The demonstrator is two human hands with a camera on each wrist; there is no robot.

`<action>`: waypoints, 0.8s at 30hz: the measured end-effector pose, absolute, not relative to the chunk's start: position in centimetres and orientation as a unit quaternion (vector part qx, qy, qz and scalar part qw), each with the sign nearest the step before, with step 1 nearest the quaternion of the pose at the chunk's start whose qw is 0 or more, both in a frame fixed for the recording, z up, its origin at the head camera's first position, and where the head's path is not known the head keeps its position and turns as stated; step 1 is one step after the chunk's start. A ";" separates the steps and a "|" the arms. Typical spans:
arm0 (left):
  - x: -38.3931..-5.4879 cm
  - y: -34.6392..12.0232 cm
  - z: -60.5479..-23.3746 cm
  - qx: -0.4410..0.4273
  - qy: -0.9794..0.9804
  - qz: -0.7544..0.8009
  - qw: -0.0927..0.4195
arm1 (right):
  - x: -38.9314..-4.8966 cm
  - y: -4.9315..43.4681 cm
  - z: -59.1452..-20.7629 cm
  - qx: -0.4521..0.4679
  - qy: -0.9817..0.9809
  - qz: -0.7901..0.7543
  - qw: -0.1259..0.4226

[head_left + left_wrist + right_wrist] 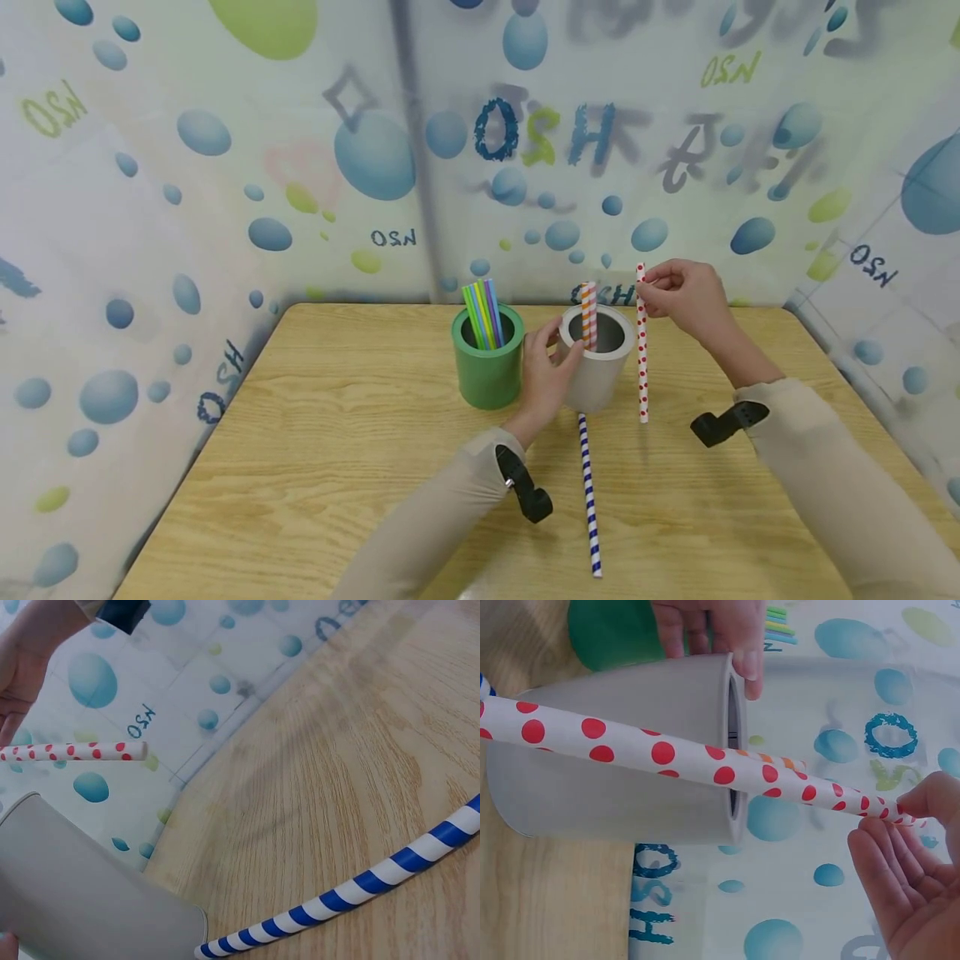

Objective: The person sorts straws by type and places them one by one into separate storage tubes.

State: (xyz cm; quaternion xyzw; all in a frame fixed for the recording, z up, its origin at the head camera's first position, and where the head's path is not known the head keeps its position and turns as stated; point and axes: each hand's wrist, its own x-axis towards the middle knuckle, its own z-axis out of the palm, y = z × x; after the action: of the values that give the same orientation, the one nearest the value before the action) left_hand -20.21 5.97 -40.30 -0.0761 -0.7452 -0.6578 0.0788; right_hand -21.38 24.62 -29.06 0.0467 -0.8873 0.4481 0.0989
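Note:
In the head view my right hand pinches a white paper straw with red dots near its top. The straw hangs upright off the table, just right of a light grey cup. My left hand holds that cup at its left side, with the thumb at the rim. Orange-striped and pink-striped straws stand inside the grey cup. In the right wrist view the dotted straw passes in front of the cup. A blue-and-white striped straw lies on the table, one end by the cup's base.
Left of the grey cup stands a green cup with several green, yellow, blue and purple straws. The wooden table meets a patterned curtain along its back edge. Each wrist wears a black camera mount.

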 end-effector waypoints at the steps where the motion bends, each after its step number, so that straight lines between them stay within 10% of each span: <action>1: -20.2 6.0 -40.3 -0.075 -0.745 -0.658 0.080 | -21.5 24.5 -28.8 0.046 -0.888 0.446 0.100; 24: -20.2 6.0 -40.2 -0.076 -0.747 -0.655 0.089 | -25.1 22.9 -23.6 0.034 -0.870 0.470 0.145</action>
State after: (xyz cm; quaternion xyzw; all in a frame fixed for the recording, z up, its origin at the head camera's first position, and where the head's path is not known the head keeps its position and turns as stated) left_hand -20.19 6.01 -40.21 -0.0759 -0.7468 -0.6548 0.0885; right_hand -25.15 22.89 -23.59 0.0337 -0.8701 0.4697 0.1454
